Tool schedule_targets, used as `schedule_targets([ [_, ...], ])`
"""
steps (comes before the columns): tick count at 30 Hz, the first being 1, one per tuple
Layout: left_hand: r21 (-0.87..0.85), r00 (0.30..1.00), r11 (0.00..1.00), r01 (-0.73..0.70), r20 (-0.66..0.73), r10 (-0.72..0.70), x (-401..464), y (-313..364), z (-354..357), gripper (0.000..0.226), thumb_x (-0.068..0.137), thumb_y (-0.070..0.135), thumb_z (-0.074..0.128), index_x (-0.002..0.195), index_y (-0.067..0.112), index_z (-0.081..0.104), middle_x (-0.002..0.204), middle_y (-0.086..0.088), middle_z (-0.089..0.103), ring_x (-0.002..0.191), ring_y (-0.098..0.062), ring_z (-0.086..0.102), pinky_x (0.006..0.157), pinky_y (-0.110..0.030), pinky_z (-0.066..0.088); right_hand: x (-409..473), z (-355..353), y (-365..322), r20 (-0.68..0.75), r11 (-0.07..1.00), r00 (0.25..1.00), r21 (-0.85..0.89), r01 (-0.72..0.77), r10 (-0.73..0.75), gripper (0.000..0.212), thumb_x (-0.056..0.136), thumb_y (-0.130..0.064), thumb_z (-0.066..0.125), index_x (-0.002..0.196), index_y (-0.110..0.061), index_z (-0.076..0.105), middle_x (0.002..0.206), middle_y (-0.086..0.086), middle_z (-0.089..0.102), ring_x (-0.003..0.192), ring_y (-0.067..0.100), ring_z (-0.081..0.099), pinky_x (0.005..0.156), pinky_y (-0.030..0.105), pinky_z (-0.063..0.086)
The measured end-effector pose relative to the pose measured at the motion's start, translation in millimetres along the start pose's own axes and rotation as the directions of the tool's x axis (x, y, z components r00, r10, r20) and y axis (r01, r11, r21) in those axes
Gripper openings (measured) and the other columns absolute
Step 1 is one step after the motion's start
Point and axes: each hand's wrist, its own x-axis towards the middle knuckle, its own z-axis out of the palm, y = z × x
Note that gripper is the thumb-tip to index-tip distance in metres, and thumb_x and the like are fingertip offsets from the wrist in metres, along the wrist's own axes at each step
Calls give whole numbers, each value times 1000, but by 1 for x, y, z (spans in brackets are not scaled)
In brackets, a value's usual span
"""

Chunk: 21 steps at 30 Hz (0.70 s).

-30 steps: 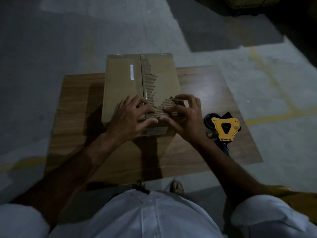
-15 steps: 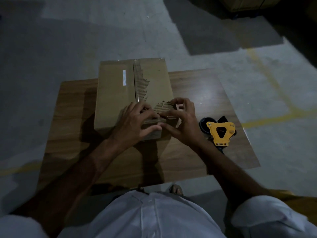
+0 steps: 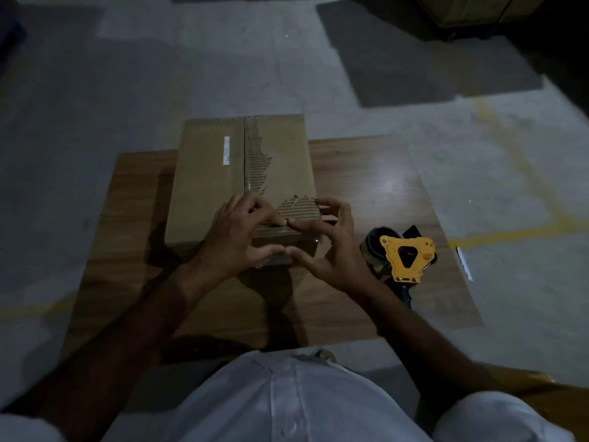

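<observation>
My left hand (image 3: 234,237): lies on the near end of the cardboard box (image 3: 210,173). Its bent fingers press on the top and its thumb reaches down over the near face.
My right hand (image 3: 331,250): sits just beside the left one at the same end. The forefinger is stretched flat along the top edge, and the other fingers are hooked at the box's right-hand corner.
Hands together: forefinger tips meet on top and thumb tips meet on the near face. Both hands press on the box and neither is wrapped round it. Whether any tape lies under my fingers, I cannot tell.
Box: under and beyond both hands, flaps shut, lying on the wooden board (image 3: 366,186).
Torn patch (image 3: 258,164): bare corrugation beside the centre seam, running from beyond my fingertips to under them.
White label (image 3: 226,149): beyond my left hand, on the left flap.
Tape dispenser (image 3: 404,256): yellow, on the board just right of my right wrist, not touched.
</observation>
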Motion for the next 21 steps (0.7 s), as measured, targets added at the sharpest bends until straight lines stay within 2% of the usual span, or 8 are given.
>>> schedule_targets([
  [3, -62, 998, 996, -64, -9, 64, 1, -7, -3, 33, 90, 55, 68, 113, 32, 73, 114, 6, 57, 106, -20, 54, 86, -44, 49, 12, -1, -1, -65, 1000, 998, -10, -24, 23, 32, 84, -51, 81, 108, -31, 79, 140, 1, 41, 136, 19, 40, 105, 48, 49],
  [6, -22, 992, 997, -74, -99, 72, -5, -6, 4, 27, 92, 49, 71, 111, 31, 76, 114, 5, 61, 102, -21, 56, 81, -45, 48, 16, 6, 3, -117, 999, 993, -41, 14, -19, 30, 85, -49, 80, 105, -27, 79, 137, 1, 44, 134, 17, 41, 102, 42, 48],
  [9, 66, 991, 998, -12, -135, 21, -11, 0, 13, 31, 86, 47, 79, 112, 31, 73, 118, 4, 61, 103, -24, 56, 83, -48, 48, 6, 11, 12, -87, 994, 995, -106, 35, -45, 34, 84, -40, 81, 113, -22, 76, 144, 7, 40, 136, 19, 39, 102, 32, 50],
  [13, 114, 990, 993, 16, -138, -1, -10, 6, 14, 37, 80, 50, 82, 108, 27, 74, 116, 3, 60, 103, -24, 55, 83, -47, 47, -3, 10, 16, -14, 995, 998, -87, 57, -58, 43, 84, -31, 75, 126, -22, 70, 151, 13, 32, 141, 28, 38, 101, 43, 55],
  [17, -1, 995, 1000, 27, -92, -27, 3, 7, 8, 50, 80, 77, 68, 99, 30, 70, 109, 13, 53, 102, -12, 50, 84, -38, 42, 9, -6, 13, 15, 998, 998, 0, 58, -58, 38, 87, -46, 78, 121, -30, 74, 143, 4, 38, 136, 21, 39, 102, 46, 51],
  [21, 3, 990, 1000, 2, -144, -1, 12, 10, 17, 43, 83, 66, 73, 92, 24, 69, 106, 8, 55, 98, -12, 48, 81, -38, 44, 16, -14, 21, 9, 999, 999, -27, 32, -32, 27, 92, -48, 73, 118, -39, 75, 142, -2, 38, 132, 17, 38, 102, 41, 50],
])
